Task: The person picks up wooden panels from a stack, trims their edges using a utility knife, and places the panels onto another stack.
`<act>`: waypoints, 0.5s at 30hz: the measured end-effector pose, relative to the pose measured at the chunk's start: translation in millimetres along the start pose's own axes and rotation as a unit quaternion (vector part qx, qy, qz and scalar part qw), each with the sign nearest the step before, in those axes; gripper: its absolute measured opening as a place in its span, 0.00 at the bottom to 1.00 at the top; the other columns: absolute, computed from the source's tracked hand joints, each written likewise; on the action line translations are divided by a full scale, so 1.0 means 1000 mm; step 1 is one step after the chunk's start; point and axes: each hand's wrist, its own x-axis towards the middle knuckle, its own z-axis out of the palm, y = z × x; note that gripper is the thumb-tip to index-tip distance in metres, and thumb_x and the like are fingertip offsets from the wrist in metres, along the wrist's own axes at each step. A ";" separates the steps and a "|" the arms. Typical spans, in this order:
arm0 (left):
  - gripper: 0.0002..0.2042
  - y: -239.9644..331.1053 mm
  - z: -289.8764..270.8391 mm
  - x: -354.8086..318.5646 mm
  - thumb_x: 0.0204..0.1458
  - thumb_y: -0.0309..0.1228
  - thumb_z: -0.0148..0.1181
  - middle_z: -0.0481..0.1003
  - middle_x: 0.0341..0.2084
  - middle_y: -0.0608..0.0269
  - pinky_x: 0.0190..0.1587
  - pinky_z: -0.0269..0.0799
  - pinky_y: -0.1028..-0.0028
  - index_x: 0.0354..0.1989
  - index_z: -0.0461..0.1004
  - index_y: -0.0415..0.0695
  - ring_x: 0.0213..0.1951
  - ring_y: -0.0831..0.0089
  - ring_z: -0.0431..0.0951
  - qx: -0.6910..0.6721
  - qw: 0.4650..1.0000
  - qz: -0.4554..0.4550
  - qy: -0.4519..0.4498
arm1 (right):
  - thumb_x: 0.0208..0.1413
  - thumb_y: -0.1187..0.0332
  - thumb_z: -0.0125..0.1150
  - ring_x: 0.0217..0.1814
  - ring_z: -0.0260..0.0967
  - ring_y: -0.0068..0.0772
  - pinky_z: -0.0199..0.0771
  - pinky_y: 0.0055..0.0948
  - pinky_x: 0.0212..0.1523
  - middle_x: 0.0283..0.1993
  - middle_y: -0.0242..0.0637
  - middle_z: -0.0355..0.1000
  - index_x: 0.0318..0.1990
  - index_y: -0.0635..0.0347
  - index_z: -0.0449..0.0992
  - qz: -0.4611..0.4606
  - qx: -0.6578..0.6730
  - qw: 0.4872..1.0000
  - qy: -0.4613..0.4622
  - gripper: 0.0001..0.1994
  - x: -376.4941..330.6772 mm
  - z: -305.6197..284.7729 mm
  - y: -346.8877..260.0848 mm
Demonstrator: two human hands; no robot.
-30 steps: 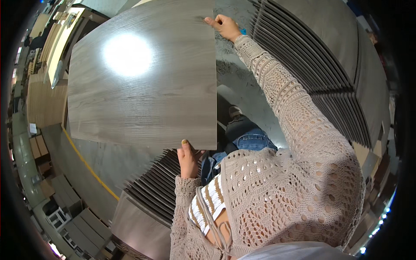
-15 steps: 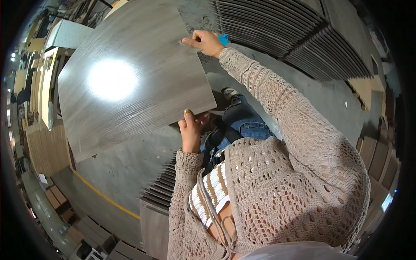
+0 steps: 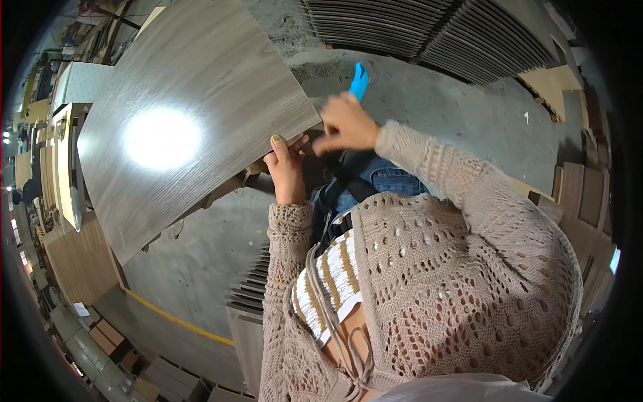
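The left hand (image 3: 287,171) is clamped on the near edge of a large grey wood-grain panel (image 3: 201,87), close to its right corner, with the thumb lying on the upper face and the other fingers partly hidden at the edge. The right hand (image 3: 349,124) is apart from the left, just beside that same corner; it is blurred, so whether it touches the panel cannot be told. A bright blue object (image 3: 360,82) sticks out on the far side of the right hand, and how it is gripped is unclear. The panel spreads to the left and far from the hands, set at a slant, with a round white glare on its face. Beige openwork knit sleeves (image 3: 429,154) cover both arms, and blue jeans (image 3: 400,182) show between them. Near and to the left, beside the left sleeve, stands a stack of dark-edged boards (image 3: 253,285). Farther out, grey concrete floor (image 3: 482,134) runs to the right, and a yellow line (image 3: 177,320) crosses it on the left. Rows of closely packed panels (image 3: 382,27) stand at the far right, while a light wooden stack (image 3: 84,264) sits on the left.
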 end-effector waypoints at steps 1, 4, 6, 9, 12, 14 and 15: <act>0.22 0.006 0.002 0.000 0.61 0.42 0.42 0.73 0.38 0.49 0.42 0.73 0.69 0.44 0.64 0.30 0.40 0.65 0.76 0.006 1.000 0.012 0.012 | 0.40 0.41 0.63 0.34 0.62 0.35 0.52 0.37 0.45 0.22 0.30 0.64 0.17 0.50 0.66 -0.026 -0.025 0.999 -0.041 0.23 -0.022 0.016 0.004; 0.18 0.002 0.007 0.003 0.61 0.38 0.44 0.72 0.40 0.49 0.46 0.73 0.67 0.44 0.63 0.30 0.39 0.65 0.75 -0.044 0.998 0.043 0.034 | 0.44 0.46 0.63 0.29 0.62 0.30 0.56 0.29 0.43 0.21 0.28 0.65 0.18 0.50 0.66 0.108 0.068 0.985 0.114 0.20 -0.049 0.019 0.006; 0.16 0.000 0.011 -0.003 0.60 0.35 0.45 0.71 0.40 0.51 0.48 0.73 0.65 0.42 0.62 0.31 0.39 0.65 0.75 -0.093 0.992 0.071 0.039 | 0.50 0.47 0.59 0.24 0.58 0.23 0.57 0.20 0.34 0.19 0.23 0.62 0.17 0.49 0.63 0.307 0.289 0.885 0.198 0.21 -0.038 -0.009 0.019; 0.12 0.005 0.003 -0.011 0.58 0.31 0.51 0.70 0.35 0.61 0.49 0.72 0.63 0.41 0.61 0.36 0.40 0.70 0.73 -0.137 0.982 0.072 0.109 | 0.55 0.43 0.50 0.20 0.54 0.19 0.57 0.19 0.27 0.17 0.20 0.56 0.18 0.48 0.61 0.383 0.582 0.695 0.177 0.23 -0.023 -0.044 0.067; 0.11 -0.008 -0.028 -0.033 0.56 0.31 0.53 0.68 0.32 0.63 0.45 0.73 0.66 0.39 0.61 0.39 0.35 0.72 0.72 -0.093 0.992 0.061 0.061 | 0.55 0.39 0.44 0.20 0.54 0.19 0.59 0.25 0.28 0.16 0.20 0.53 0.21 0.49 0.61 0.415 0.724 0.531 0.143 0.24 -0.028 -0.077 0.064; 0.10 -0.007 -0.063 -0.062 0.56 0.27 0.52 0.68 0.30 0.62 0.41 0.73 0.65 0.27 0.58 0.44 0.34 0.70 0.72 -0.061 0.997 0.029 0.045 | 0.54 0.35 0.40 0.19 0.54 0.19 0.60 0.29 0.28 0.16 0.19 0.52 0.24 0.50 0.62 0.434 0.777 0.450 0.069 0.27 -0.041 -0.084 0.065; 0.11 -0.007 -0.077 -0.082 0.56 0.26 0.52 0.68 0.28 0.62 0.39 0.73 0.63 0.24 0.57 0.45 0.31 0.72 0.71 -0.069 0.995 0.026 0.061 | 0.53 0.33 0.38 0.18 0.53 0.19 0.61 0.32 0.28 0.16 0.19 0.52 0.25 0.50 0.62 0.441 0.782 0.440 0.031 0.28 -0.051 -0.079 0.070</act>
